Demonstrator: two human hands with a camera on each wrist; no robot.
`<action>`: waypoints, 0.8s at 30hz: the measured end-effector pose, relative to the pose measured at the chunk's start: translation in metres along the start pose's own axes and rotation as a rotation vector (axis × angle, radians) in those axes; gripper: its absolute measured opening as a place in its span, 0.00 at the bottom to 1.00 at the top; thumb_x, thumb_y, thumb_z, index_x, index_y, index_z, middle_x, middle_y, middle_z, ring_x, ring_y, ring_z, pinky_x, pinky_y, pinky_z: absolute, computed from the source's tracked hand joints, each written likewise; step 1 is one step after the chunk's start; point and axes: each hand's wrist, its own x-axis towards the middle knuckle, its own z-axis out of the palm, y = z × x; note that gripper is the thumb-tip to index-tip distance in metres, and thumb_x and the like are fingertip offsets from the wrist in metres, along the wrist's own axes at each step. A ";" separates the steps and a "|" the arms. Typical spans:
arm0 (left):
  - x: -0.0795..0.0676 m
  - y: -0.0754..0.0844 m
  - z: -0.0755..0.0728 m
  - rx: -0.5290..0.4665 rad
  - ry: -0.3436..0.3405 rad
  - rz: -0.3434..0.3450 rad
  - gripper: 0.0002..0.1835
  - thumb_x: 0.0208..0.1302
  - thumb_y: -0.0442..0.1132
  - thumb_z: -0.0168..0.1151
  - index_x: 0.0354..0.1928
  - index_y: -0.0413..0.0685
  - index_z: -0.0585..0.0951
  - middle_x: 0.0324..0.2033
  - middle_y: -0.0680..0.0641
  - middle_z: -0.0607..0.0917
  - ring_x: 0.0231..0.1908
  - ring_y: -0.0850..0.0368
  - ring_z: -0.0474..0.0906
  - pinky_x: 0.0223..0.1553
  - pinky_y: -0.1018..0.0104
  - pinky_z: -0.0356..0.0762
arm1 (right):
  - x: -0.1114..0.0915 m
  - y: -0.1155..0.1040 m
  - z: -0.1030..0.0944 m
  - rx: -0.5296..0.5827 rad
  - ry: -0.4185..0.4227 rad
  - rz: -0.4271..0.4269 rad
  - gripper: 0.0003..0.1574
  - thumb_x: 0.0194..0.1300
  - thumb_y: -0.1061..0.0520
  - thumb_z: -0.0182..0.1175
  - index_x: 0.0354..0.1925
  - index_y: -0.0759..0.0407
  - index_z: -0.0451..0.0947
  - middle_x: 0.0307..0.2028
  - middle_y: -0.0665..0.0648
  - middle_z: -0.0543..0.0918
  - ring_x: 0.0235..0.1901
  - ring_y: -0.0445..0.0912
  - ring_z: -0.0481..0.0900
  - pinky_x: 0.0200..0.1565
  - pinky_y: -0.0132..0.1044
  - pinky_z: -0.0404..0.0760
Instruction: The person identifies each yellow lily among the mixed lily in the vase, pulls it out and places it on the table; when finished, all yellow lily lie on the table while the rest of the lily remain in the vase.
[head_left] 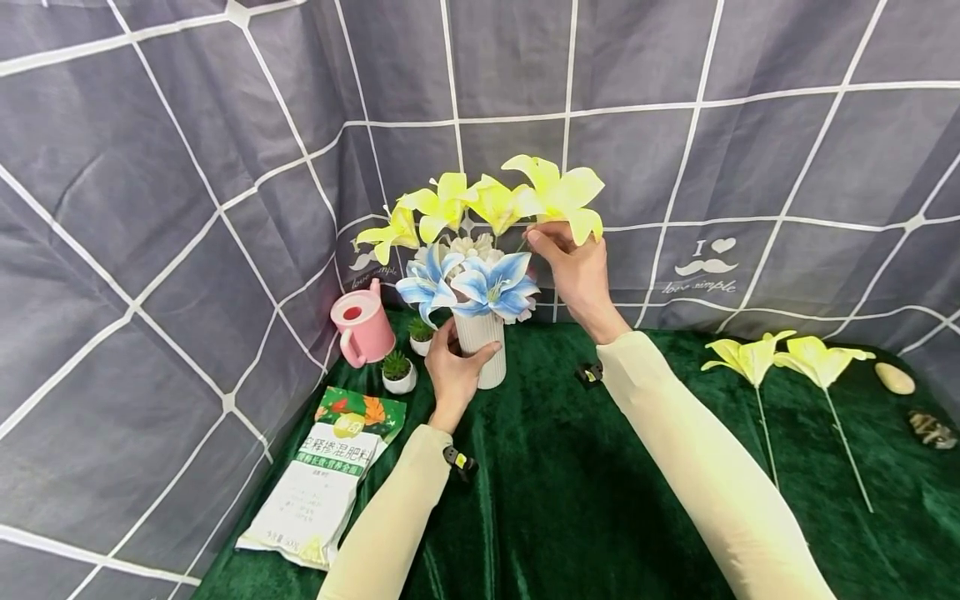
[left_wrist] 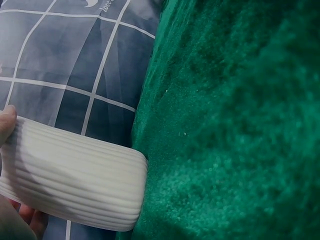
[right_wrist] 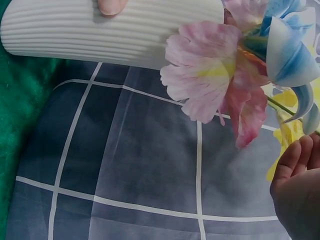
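A white ribbed vase (head_left: 491, 367) stands on the green cloth, and my left hand (head_left: 453, 367) grips its side, thumb across the front. In the left wrist view the vase (left_wrist: 80, 170) lies sideways, with fingertips at its edge. Blue lilies (head_left: 495, 287), pale blooms and several yellow lilies (head_left: 442, 204) fill its top. My right hand (head_left: 577, 271) pinches a yellow lily (head_left: 562, 196) by the stem just under its bloom, above the right of the bouquet. In the right wrist view a pink flower (right_wrist: 205, 70) shows by the vase mouth; the stem's lower end is hidden among blooms.
Left of the vase are a pink watering can (head_left: 363, 325), two small potted succulents (head_left: 399, 372) and a fertilizer bag (head_left: 315, 487). Two yellow lilies (head_left: 821, 362) lie at the right, near a pale stone (head_left: 895, 378) and a dark patterned one (head_left: 932, 428). A grid-patterned curtain (head_left: 637, 158) hangs behind.
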 end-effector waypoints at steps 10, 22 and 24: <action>-0.001 0.001 0.000 -0.014 -0.006 -0.005 0.43 0.47 0.53 0.82 0.65 0.53 0.75 0.53 0.44 0.82 0.51 0.48 0.84 0.51 0.50 0.85 | -0.002 -0.008 0.001 0.189 0.073 -0.135 0.09 0.65 0.60 0.68 0.39 0.67 0.86 0.35 0.50 0.90 0.35 0.44 0.88 0.48 0.35 0.86; 0.000 -0.001 0.001 -0.002 0.018 0.023 0.42 0.46 0.54 0.82 0.64 0.53 0.77 0.51 0.45 0.83 0.49 0.48 0.84 0.50 0.50 0.85 | -0.003 -0.017 -0.009 0.262 0.197 -0.167 0.05 0.64 0.64 0.68 0.37 0.66 0.86 0.33 0.50 0.89 0.34 0.43 0.87 0.45 0.34 0.86; -0.001 -0.001 0.001 -0.005 0.018 0.019 0.41 0.46 0.54 0.82 0.64 0.53 0.77 0.51 0.45 0.83 0.49 0.48 0.84 0.50 0.50 0.85 | -0.003 -0.019 -0.011 0.273 0.221 -0.178 0.04 0.64 0.64 0.68 0.37 0.66 0.86 0.33 0.50 0.89 0.33 0.44 0.87 0.45 0.34 0.86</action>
